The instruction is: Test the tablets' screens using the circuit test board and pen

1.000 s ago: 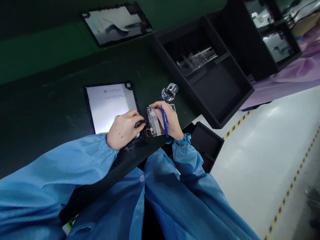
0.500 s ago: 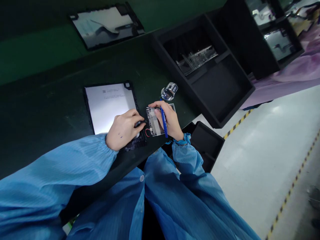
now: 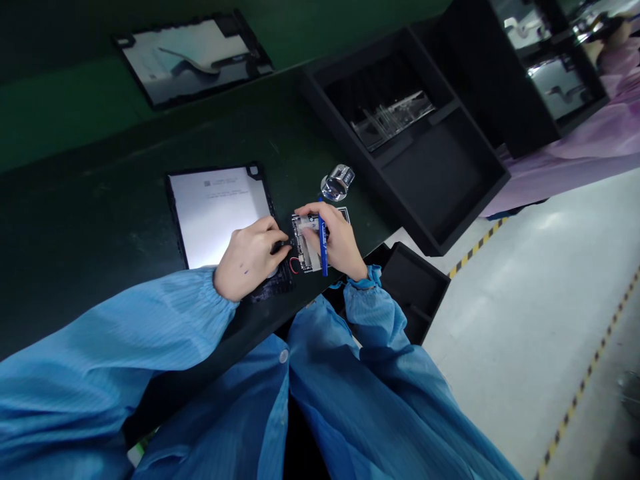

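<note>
A tablet-like panel [image 3: 215, 207] with a silvery white face and black frame lies on the dark bench. Over its lower right corner is my left hand [image 3: 253, 259], thumb and fingertips closed together around something dark that I cannot make out. Just right of the panel sits a small circuit board [image 3: 306, 253] with a pale strip across it and a red wire loop at its lower left. My right hand [image 3: 337, 241] rests over this board, index finger along its top edge, with a blue pen [image 3: 323, 247] gripped in it.
A round magnifier loupe [image 3: 337, 183] stands above my right hand. Farther right is a black divided tray [image 3: 445, 180] with clear pieces in one compartment. Another panel [image 3: 193, 60] lies at the back. A lower black box [image 3: 413, 287] and a co-worker's pink sleeve [image 3: 575, 157] are at right.
The blue pen has swung to a more upright angle as my right hand shifted slightly. The back panel has slid left. My left hand has barely moved.
</note>
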Tool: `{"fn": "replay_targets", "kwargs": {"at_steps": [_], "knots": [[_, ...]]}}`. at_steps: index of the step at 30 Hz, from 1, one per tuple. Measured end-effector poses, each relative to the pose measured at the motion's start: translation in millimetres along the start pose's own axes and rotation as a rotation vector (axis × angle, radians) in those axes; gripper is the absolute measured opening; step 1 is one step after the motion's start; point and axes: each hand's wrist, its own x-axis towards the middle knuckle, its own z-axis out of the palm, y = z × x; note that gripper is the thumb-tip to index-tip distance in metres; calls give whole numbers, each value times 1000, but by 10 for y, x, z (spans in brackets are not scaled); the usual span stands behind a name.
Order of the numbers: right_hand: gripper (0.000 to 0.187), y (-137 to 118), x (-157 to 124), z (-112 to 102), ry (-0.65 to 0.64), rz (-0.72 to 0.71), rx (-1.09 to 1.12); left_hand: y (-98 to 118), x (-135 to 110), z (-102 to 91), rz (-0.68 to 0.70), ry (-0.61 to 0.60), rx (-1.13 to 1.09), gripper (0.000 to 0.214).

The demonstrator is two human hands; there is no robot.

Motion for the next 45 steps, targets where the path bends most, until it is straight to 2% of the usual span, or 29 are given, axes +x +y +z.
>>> {"fn": "replay_targets", "kwargs": {"at_steps": [5,8,11,13,14,15,17,18,20,21,22,25,28,30,32,35,37,40,43,45], "knots": [[28,-18,48,14,-68,19,-83,-9,-4,25,6,16,-15,19],[27,-41,60,71,-52,51,-122,-3,27,55,-2,1,-4,18],[29,-95,23,94,89,68,-56,21,58,-26,-36,-32,-27,15],[26,-153,-17,47,246,118,25,18,12,-197,-69,-2,-101,31],[25,-187,-36,4,281,137,55,1,-46,-316,-108,27,-184,43],[27,-220,-50,-47,256,132,61,-29,-130,-448,-172,54,-291,53],[37,-279,-63,-150,36,44,10,-123,-362,-723,-400,63,-563,60],[54,-301,-61,-189,-115,-22,-35,-179,-497,-846,-547,51,-671,58],[102,-322,-49,-220,-360,-125,-139,-290,-759,-1034,-815,49,-822,58],[119,-321,-39,-212,-432,-143,-185,-336,-869,-1092,-916,58,-870,59],[128,-315,-29,-190,-479,-146,-223,-374,-958,-1125,-992,56,-913,61],[137,-276,-1,-91,-544,-151,-283,-443,-1078,-1112,-1075,-12,-1009,65],[137,-225,11,-15,-560,-177,-283,-481,-1025,-1022,-1069,14,-1097,61],[136,-185,12,6,-556,-181,-268,-505,-935,-971,-1077,67,-1133,43],[136,-148,19,-4,-549,-174,-228,-509,-811,-959,-1065,27,-1188,28],[133,-160,64,-97,-533,-163,-23,-407,-544,-1041,-931,-96,-1277,46],[121,-255,113,-202,-428,-133,178,-251,-328,-1135,-798,-121,-1238,56],[92,-485,187,-351,-166,-28,357,15,-47,-1206,-591,-157,-1122,62],[76,-616,237,-440,1,39,306,116,54,-1077,-428,-226,-1124,56],[68,-575,259,-467,87,64,221,40,7,-897,-428,-197,-1173,44]]}}
